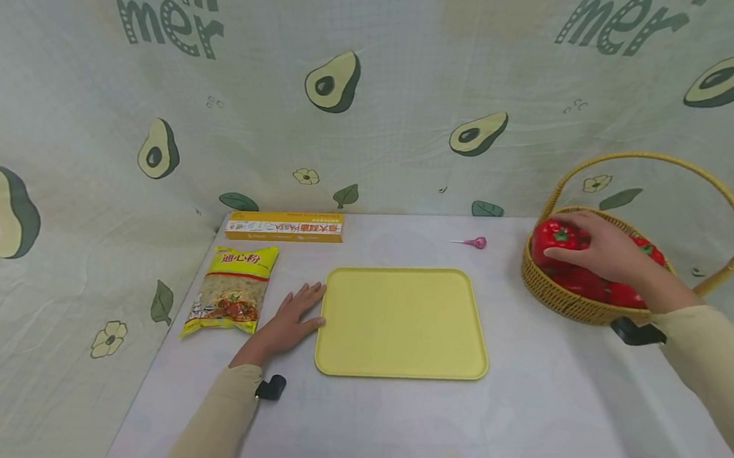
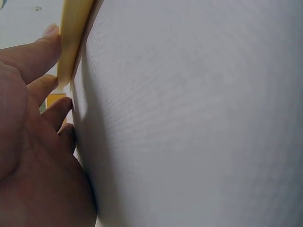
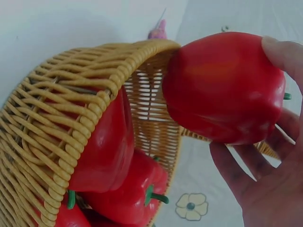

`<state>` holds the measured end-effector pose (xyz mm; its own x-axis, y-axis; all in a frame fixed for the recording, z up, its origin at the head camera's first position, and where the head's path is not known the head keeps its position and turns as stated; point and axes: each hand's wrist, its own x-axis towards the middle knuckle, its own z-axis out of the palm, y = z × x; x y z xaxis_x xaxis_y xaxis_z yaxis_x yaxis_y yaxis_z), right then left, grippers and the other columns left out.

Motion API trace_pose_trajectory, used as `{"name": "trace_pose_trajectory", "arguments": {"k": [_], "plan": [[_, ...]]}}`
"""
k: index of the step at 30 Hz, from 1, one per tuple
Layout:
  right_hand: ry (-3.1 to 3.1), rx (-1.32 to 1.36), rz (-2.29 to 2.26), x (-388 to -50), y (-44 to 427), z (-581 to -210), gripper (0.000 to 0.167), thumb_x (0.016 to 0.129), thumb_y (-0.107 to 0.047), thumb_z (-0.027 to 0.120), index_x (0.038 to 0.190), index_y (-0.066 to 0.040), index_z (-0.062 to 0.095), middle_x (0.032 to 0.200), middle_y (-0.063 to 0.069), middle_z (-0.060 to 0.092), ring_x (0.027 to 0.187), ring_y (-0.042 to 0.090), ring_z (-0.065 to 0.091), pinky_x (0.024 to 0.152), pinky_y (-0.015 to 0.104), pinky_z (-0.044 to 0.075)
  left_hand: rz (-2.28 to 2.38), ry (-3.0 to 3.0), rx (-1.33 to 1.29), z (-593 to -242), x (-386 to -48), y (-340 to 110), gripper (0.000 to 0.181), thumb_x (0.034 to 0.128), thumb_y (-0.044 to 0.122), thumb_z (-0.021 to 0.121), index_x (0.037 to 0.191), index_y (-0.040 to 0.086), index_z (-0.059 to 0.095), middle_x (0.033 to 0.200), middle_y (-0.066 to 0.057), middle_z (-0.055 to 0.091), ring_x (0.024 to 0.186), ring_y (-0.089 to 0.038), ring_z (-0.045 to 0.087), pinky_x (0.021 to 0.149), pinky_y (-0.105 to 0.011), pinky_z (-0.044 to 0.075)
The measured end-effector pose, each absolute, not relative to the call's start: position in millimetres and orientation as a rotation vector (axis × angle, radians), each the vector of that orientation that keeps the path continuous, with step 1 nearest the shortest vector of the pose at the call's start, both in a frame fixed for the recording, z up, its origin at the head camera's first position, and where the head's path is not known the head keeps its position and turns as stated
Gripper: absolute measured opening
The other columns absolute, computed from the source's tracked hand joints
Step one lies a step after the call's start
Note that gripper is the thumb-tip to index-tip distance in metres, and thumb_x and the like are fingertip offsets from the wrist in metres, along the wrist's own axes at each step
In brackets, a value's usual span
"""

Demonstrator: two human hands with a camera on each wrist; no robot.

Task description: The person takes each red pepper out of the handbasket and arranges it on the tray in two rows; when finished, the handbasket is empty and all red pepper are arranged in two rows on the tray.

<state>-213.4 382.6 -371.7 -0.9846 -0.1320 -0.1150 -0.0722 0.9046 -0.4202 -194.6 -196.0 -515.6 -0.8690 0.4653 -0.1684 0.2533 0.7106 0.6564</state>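
My right hand [image 1: 603, 248] grips a red bell pepper [image 3: 222, 85] with a green stem, thumb on one side and fingers on the other. The pepper is at the rim of a woven wicker basket [image 1: 560, 300] with a tall arched handle. Inside the basket lie several more red bell peppers [image 3: 125, 189]. On the other side, my left hand [image 1: 292, 323] lies with fingers extended at the left edge of a yellow rectangular tray [image 1: 400, 323]. In the left wrist view, its thumb touches the tray's side.
Left of the tray lies a yellow bag of pasta [image 1: 232, 290], and behind it an orange and white pasta box [image 1: 284, 228]. A small pink item with a thin pointed end [image 1: 477, 242] sits toward the back. An avocado-print cloth [image 1: 400, 161] hangs behind the white table.
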Motion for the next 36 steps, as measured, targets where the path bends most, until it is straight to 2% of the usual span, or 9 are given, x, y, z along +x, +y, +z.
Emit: {"name": "trace_pose_trajectory", "arguments": {"k": [11, 17, 36], "plan": [[2.955, -0.176, -0.677, -203.5, 368.2, -367.6, 0.097, 0.086, -0.06, 0.074, 0.158, -0.01, 0.033, 0.153, 0.03, 0.029, 0.131, 0.055, 0.028, 0.083, 0.075, 0.051, 0.944, 2.589, 0.561, -515.8, -194.1, -195.9, 0.074, 0.1037, 0.04, 0.058, 0.164, 0.016, 0.022, 0.169, -0.008, 0.018, 0.157, -0.032, 0.004, 0.126, -0.051, -0.006], [2.965, -0.197, -0.675, -200.6, 359.4, -369.4, 0.1, 0.084, -0.059, 0.077, 0.158, -0.011, 0.033, 0.153, 0.03, 0.031, 0.132, 0.055, 0.031, 0.087, 0.075, 0.05, 0.949, 2.592, 0.568, -516.4, -194.2, -195.9, 0.074, 0.1035, 0.041, 0.058, 0.164, 0.016, 0.022, 0.169, -0.008, 0.019, 0.157, -0.032, 0.004, 0.126, -0.052, -0.006], [2.99, -0.286, -0.766, -190.2, 324.9, -388.7, 0.089, 0.082, -0.047, 0.084, 0.152, -0.011, 0.043, 0.147, 0.025, 0.042, 0.131, 0.049, 0.038, 0.084, 0.066, 0.056, 0.938, 2.605, 0.578, -516.5, -194.1, -196.1, 0.074, 0.1037, 0.04, 0.058, 0.164, 0.016, 0.022, 0.169, -0.008, 0.019, 0.157, -0.032, 0.005, 0.126, -0.051, -0.005]]}}
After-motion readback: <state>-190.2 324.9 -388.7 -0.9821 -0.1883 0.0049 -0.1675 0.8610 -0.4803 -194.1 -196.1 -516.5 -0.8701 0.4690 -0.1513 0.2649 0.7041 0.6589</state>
